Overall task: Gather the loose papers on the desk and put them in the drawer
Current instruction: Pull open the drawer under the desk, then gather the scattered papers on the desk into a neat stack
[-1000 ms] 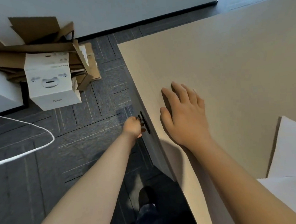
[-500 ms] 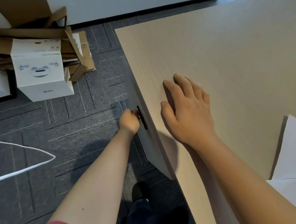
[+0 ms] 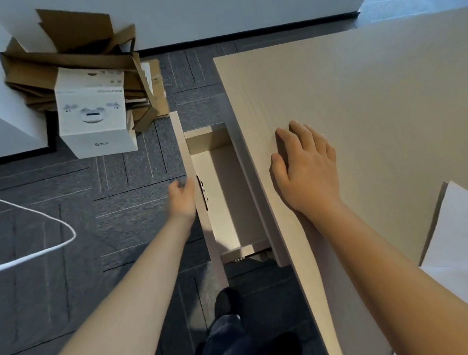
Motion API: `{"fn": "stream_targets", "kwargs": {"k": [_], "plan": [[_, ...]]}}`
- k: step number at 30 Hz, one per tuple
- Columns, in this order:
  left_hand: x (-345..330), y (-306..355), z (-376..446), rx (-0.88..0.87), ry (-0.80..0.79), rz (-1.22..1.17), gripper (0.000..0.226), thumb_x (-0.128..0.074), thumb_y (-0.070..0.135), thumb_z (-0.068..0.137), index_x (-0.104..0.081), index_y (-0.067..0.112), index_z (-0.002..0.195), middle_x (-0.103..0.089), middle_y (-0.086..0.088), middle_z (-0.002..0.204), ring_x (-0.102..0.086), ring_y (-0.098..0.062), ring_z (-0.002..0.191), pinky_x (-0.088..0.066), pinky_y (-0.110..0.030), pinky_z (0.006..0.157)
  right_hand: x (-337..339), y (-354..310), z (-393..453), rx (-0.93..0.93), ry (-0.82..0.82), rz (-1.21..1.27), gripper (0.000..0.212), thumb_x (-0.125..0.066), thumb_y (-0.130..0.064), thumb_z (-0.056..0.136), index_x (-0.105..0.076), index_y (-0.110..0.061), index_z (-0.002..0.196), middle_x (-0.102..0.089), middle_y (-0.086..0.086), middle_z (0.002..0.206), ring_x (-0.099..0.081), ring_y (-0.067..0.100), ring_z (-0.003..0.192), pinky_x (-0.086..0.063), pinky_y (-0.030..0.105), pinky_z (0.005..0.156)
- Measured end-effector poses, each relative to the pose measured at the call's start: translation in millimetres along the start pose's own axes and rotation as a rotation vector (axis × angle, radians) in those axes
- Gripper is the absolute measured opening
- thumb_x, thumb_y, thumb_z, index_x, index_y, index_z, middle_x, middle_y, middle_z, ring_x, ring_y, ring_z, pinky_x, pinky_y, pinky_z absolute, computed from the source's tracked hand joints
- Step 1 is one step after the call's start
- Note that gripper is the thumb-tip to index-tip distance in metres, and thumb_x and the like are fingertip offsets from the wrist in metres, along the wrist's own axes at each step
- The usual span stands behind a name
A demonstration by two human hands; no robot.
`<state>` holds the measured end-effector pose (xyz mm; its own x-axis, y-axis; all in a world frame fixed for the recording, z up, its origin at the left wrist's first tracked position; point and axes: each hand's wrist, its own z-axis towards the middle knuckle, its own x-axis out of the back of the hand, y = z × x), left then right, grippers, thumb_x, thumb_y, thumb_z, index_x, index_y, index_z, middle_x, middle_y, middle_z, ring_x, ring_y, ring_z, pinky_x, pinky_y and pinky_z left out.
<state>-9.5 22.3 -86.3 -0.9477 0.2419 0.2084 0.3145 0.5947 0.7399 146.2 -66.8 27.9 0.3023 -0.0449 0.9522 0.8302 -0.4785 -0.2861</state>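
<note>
Grey carpet [image 3: 63, 203] is seen under a pale wooden desk [image 3: 374, 98]. At lower right, loose papers [image 3: 464, 244] lie on the desk. At centre, the right hand [image 3: 307, 169] is laid flat, fingers spread, holding nothing. The left hand [image 3: 183, 197] is curled around the front of the pulled-out drawer [image 3: 222, 192]. Cardboard boxes [image 3: 92, 104] are piled at upper left.

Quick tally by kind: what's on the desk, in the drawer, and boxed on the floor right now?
Papers on the desk: at least 2 overlapping sheets, cut off by the frame
Hands: 2, right hand flat on desk, left hand on drawer front
Drawer: 1, open, visible part empty
White box: 1
Cardboard pile: 1
Total: 7
</note>
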Motion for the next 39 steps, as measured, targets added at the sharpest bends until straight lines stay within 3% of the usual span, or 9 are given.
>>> {"fn": "stream_targets", "kwargs": {"k": [2, 6, 9, 13, 19, 23, 26, 30, 39], "plan": [[-3, 1, -26, -0.081, -0.05, 0.075, 0.065, -0.049, 0.013, 0.091, -0.015, 0.006, 0.146, -0.029, -0.012, 0.152, -0.031, -0.027, 0.139, -0.025, -0.035, 0.113, 2, -3, -4, -0.01, -0.005, 0.01, 0.047, -0.035, -0.028, 0.094, -0.035, -0.016, 0.14, -0.029, 0.007, 0.152, -0.02, 0.025, 0.142, -0.011, 0.037, 0.117], [-4, -17, -41, -0.144, -0.134, 0.35, 0.089, -0.053, -0.007, 0.082, -0.001, 0.017, 0.149, -0.018, -0.009, 0.157, -0.025, -0.027, 0.142, -0.026, -0.03, 0.109, 3, -8, -18, 0.001, -0.042, 0.036, 0.046, -0.037, -0.024, 0.093, -0.036, -0.015, 0.138, -0.029, 0.007, 0.152, -0.019, 0.026, 0.142, -0.013, 0.038, 0.116], [2, -15, -47, -0.173, -0.147, 0.465, 0.087, -0.049, -0.007, 0.082, 0.0, 0.019, 0.149, -0.02, -0.01, 0.156, -0.031, -0.028, 0.139, -0.032, -0.025, 0.099, 1, -7, -29, 0.016, -0.047, 0.048, 0.047, -0.039, -0.023, 0.093, -0.037, -0.014, 0.139, -0.029, 0.008, 0.152, -0.019, 0.026, 0.143, -0.014, 0.039, 0.116], [12, -15, -53, -0.138, -0.076, 0.612, 0.081, -0.039, -0.006, 0.088, 0.013, 0.013, 0.148, -0.006, -0.011, 0.159, -0.021, -0.031, 0.144, -0.028, -0.037, 0.111, 1, -8, -37, -0.001, -0.039, 0.074, 0.047, -0.04, -0.022, 0.093, -0.037, -0.014, 0.139, -0.029, 0.008, 0.153, -0.019, 0.025, 0.143, -0.013, 0.039, 0.116], [43, -15, -54, -0.078, 0.159, 0.797, 0.073, -0.038, -0.004, 0.089, 0.004, 0.006, 0.148, -0.014, -0.018, 0.155, -0.021, -0.036, 0.14, -0.024, -0.045, 0.113, 6, -8, -36, -0.019, -0.069, 0.131, 0.047, -0.043, -0.019, 0.091, -0.039, -0.013, 0.138, -0.029, 0.007, 0.153, -0.021, 0.024, 0.142, -0.017, 0.038, 0.116], [58, 3, -62, -0.044, 0.257, 0.91, 0.056, -0.043, 0.0, 0.087, -0.026, 0.003, 0.14, -0.022, -0.019, 0.151, -0.029, -0.037, 0.134, -0.032, -0.045, 0.108, 19, -3, -35, -0.05, -0.106, 0.261, 0.039, -0.046, -0.017, 0.091, -0.049, -0.009, 0.129, -0.045, 0.009, 0.141, -0.041, 0.024, 0.129, -0.032, 0.031, 0.104], [44, 37, -77, -0.199, 0.126, 0.78, 0.044, -0.044, 0.008, 0.088, -0.042, 0.006, 0.133, -0.039, -0.015, 0.143, -0.043, -0.034, 0.126, -0.042, -0.04, 0.101, 41, 4, -42, -0.184, -0.087, 0.494, 0.036, -0.045, -0.018, 0.093, -0.051, -0.008, 0.126, -0.055, 0.009, 0.131, -0.053, 0.02, 0.115, -0.04, 0.028, 0.093], [-7, 96, -123, -0.441, -0.085, 0.618, 0.035, -0.042, 0.014, 0.092, -0.053, 0.008, 0.124, -0.057, -0.011, 0.129, -0.052, -0.027, 0.117, -0.038, -0.028, 0.086, 85, 35, -69, -0.256, 0.016, 0.554, 0.034, -0.042, -0.016, 0.094, -0.053, -0.007, 0.125, -0.058, 0.008, 0.127, -0.051, 0.01, 0.095, -0.039, 0.023, 0.082], [-157, 91, -269, -0.63, -0.531, 0.76, 0.035, -0.044, 0.017, 0.092, -0.052, 0.005, 0.124, -0.058, -0.013, 0.127, -0.056, -0.022, 0.098, -0.041, -0.03, 0.081, 157, 172, -223, -0.6, 0.272, 0.531, 0.034, -0.042, -0.014, 0.092, -0.054, -0.006, 0.123, -0.059, 0.009, 0.128, -0.054, 0.022, 0.115, -0.037, 0.024, 0.087]]}}
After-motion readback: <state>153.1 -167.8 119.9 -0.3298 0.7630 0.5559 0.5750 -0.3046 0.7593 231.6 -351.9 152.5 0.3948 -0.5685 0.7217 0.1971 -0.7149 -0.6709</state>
